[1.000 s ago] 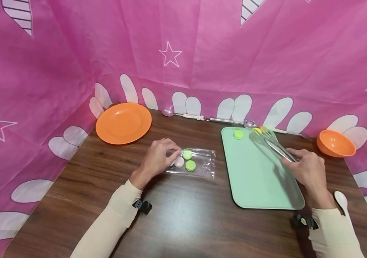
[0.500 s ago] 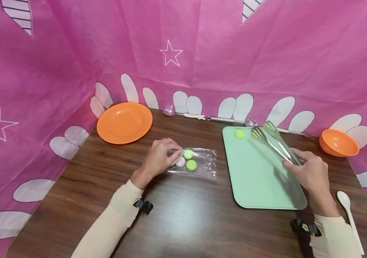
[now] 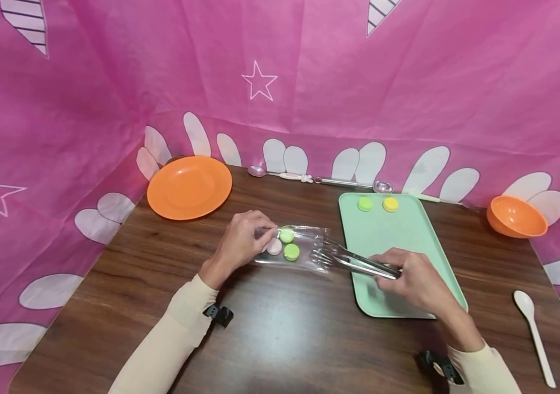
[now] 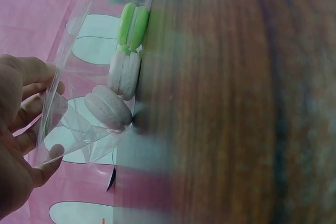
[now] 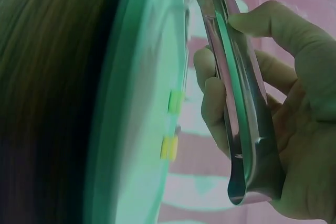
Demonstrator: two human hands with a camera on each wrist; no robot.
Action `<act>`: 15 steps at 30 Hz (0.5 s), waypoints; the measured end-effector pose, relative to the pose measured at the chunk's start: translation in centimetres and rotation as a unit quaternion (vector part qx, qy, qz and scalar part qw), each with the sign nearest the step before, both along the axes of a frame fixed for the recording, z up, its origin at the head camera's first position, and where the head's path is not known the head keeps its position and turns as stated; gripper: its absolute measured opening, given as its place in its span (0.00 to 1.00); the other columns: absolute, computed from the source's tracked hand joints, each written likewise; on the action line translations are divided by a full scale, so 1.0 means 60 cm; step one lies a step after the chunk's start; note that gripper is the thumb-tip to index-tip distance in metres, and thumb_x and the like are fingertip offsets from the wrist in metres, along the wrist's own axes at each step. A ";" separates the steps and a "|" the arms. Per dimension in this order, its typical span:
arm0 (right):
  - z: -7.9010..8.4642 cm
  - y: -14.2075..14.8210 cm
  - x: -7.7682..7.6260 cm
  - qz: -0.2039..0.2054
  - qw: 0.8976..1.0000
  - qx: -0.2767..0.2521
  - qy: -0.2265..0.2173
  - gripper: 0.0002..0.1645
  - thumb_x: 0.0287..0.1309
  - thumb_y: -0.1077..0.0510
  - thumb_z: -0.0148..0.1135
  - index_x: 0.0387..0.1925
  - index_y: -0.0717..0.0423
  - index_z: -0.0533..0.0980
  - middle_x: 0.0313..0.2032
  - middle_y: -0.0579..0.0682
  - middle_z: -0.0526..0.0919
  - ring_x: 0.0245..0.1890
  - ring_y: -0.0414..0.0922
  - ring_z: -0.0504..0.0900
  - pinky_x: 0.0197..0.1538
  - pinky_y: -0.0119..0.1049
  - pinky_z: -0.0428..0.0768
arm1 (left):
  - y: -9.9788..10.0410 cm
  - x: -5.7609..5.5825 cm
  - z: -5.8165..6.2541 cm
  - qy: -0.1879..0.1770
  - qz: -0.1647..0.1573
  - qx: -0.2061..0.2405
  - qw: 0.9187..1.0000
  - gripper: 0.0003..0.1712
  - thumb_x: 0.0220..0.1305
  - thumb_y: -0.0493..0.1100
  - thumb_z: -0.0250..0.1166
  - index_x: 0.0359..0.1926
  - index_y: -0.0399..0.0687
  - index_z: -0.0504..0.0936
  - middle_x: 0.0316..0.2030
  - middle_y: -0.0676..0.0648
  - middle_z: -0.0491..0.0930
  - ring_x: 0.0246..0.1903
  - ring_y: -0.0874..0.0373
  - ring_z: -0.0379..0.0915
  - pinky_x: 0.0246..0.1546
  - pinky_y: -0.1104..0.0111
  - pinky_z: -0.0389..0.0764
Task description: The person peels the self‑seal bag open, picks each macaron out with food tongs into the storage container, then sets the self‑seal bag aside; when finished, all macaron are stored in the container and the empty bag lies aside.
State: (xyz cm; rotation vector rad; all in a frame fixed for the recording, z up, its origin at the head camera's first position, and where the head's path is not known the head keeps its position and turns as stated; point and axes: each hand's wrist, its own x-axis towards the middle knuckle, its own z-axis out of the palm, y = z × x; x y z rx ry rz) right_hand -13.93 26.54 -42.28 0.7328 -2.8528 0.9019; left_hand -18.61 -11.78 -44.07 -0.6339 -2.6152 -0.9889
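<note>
Head view: left of centre, the left hand pinches the left end of a transparent bag, presumably to keep its film lifted off the macarons inside. Right of centre, the right hand grips metal tongs, tips at the bag's right end; whether they touch, I cannot tell. A green macaron and a yellow macaron sit near the mint tray's upper edge.

Left wrist view: film is held between thumb and fingers at left.

Right wrist view: thumb and fingers hold the tongs' arms narrowly apart, likely for control.

Cloth-lined nook, pink patterned drapes, wooden table
</note>
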 end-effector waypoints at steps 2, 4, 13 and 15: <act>-0.001 -0.019 -0.003 0.008 1.000 -0.004 -0.017 0.23 0.44 0.68 0.80 0.46 0.53 0.91 0.35 0.40 0.89 0.30 0.32 0.76 0.31 0.28 0.74 | 0.001 0.000 -0.001 0.003 -0.001 -0.002 1.000 0.04 0.66 0.38 0.77 0.40 0.45 0.95 0.37 0.47 0.91 0.41 0.53 0.87 0.53 0.53 0.85; -0.003 -0.035 -0.006 0.013 1.000 -0.005 -0.025 0.22 0.45 0.68 0.80 0.46 0.52 0.91 0.35 0.41 0.90 0.30 0.34 0.78 0.32 0.29 0.75 | 0.001 -0.001 -0.001 0.004 -0.001 -0.003 1.000 0.03 0.66 0.38 0.77 0.40 0.45 0.95 0.37 0.48 0.91 0.40 0.54 0.87 0.52 0.54 0.86; -0.008 -0.076 -0.007 0.005 0.999 0.037 -0.027 0.23 0.50 0.64 0.79 0.51 0.54 0.90 0.41 0.43 0.91 0.36 0.41 0.83 0.40 0.34 0.80 | 0.000 -0.002 -0.003 0.009 -0.003 -0.001 1.000 0.03 0.66 0.38 0.77 0.39 0.46 0.95 0.37 0.48 0.91 0.40 0.53 0.87 0.52 0.54 0.86; -0.008 -0.077 -0.004 0.002 0.999 0.038 -0.028 0.22 0.50 0.64 0.78 0.51 0.54 0.90 0.41 0.43 0.91 0.36 0.41 0.83 0.40 0.35 0.79 | -0.001 -0.002 -0.003 0.007 -0.002 0.000 1.000 0.02 0.66 0.38 0.77 0.39 0.46 0.95 0.37 0.48 0.91 0.40 0.54 0.87 0.52 0.54 0.86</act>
